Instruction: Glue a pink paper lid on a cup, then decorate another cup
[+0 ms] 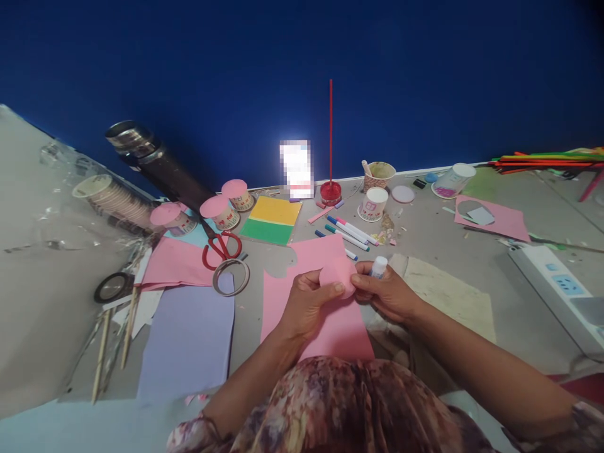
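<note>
In the head view, the left hand (304, 301) held a rounded pink paper piece (336, 275) in front of the person's body, its thumb pressed flat on the near face and its other fingers largely hidden behind. The right hand (391, 292) had its thumb and forefinger closed together at the piece's right edge, while a glue stick (379, 267) stood up from the same grip, its white end uppermost. The piece was raised above a large pink sheet (342, 330), which lay on the table (419, 236) with a curved bite missing from its upper left part. Just beyond the sheet lay several markers (349, 238), and behind them a white paper cup (374, 204) with drawings on its side stood upside down. To the left, three pink-topped cups (236, 195) stood near a yellow-and-green packet (271, 220); red-handled scissors (221, 248) lay nearer the person, with a tape roll (231, 277) just below them, beside a lilac sheet (186, 343). A thermos (160, 170) leaned to the left at the back, near a stack of paper cups (116, 200). At the far right was a white power strip (557, 292).
</note>
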A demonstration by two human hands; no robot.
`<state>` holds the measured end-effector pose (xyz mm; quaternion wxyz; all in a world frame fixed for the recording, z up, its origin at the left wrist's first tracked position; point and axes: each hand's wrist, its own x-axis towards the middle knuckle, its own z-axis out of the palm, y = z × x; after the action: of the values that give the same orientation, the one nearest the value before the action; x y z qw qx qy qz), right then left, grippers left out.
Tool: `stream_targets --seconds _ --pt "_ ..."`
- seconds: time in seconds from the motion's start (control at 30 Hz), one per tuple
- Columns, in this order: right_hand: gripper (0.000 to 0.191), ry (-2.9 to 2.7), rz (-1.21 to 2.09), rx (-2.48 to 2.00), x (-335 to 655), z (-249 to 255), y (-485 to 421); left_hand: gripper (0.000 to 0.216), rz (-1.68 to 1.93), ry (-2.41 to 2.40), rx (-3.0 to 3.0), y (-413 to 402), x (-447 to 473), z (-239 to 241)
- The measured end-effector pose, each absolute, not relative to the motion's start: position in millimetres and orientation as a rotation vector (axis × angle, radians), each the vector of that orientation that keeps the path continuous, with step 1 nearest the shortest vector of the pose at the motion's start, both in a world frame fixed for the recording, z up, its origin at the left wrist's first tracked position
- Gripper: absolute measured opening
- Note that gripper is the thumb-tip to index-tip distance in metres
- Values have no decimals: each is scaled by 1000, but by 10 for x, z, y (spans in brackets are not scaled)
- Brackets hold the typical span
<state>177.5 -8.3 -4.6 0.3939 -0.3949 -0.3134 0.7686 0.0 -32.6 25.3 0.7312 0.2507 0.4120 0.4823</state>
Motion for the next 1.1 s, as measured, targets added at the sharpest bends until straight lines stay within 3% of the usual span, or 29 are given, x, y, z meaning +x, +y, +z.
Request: stream_targets --seconds 0.13,0.33,0.87,1.1 --pt "45 -759 1951 -963 1814 -40 -45 31 952 1078 757 -307 -76 342" --pt "47 -649 1972 -852 1808 -29 2 41 1041 949 571 -308 -102 323" --pt "51 -596 2064 -842 1773 -85 -30 35 1235 1069 729 -288 -98 313" --pt "47 -599 2048 -869 1764 -72 -41 36 1194 877 436 -301 -31 265"
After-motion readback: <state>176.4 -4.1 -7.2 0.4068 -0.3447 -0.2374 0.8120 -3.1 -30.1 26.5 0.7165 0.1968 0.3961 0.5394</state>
